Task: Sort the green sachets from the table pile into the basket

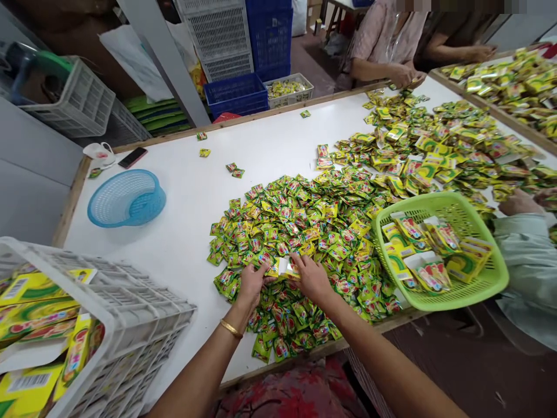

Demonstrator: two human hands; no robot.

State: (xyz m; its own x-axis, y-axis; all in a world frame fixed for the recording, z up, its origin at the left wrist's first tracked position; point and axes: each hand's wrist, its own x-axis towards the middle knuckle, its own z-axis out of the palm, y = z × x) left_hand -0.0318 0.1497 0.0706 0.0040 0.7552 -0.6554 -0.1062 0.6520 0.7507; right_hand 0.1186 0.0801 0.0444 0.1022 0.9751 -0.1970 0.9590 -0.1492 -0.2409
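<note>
Over the heap of small green packets (282,215), my two hands meet in front of me. My right hand (312,280) is closed around a small yellow carton (292,268), with a white flap (282,265) showing on its left side. Fingers of my left hand (251,283) pinch a small green-and-yellow packet (266,259) beside that flap. How far the packet reaches into the carton, I cannot tell. To the right, a light green basket (439,302) holds several yellow cartons (467,260) with packets showing in their open ends.
A white crate (152,290) of yellow cartons stands at left front. Behind it are a blue basket (126,198), a phone (133,157) and a cup (99,154). Co-workers' hands (404,75) work at the far edge; another person's sleeve (524,255) is at right.
</note>
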